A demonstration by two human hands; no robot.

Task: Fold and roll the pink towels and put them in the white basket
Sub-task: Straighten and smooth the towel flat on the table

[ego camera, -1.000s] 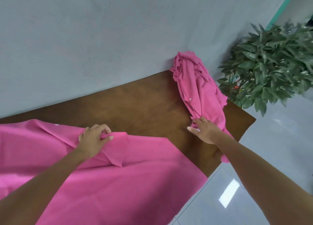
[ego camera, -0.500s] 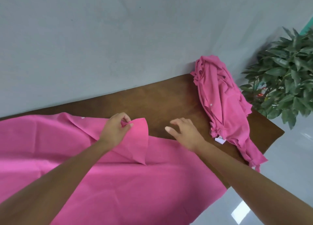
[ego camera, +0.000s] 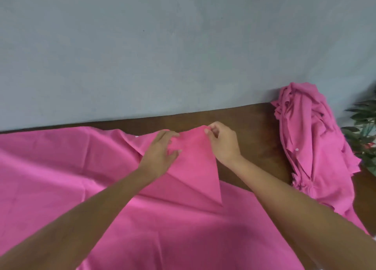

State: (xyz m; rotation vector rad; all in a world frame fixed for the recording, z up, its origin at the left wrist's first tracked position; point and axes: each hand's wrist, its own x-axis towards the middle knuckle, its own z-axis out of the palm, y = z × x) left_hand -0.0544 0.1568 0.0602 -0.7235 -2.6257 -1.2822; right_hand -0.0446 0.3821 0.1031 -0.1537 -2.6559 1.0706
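A large pink towel lies spread across the brown table, with one corner flipped back into a triangular flap. My left hand holds the flap's left edge, fingers curled into the cloth. My right hand pinches the flap's top corner between thumb and fingers. A crumpled pile of pink towels sits at the table's right end against the wall. No white basket is in view.
A grey wall runs along the table's far edge. A green leafy plant stands just past the table's right end, behind the pile.
My right hand left the crumpled pile, crossed left and took hold of the flap's corner. My left hand kept its grip on the flap. The view swung left.
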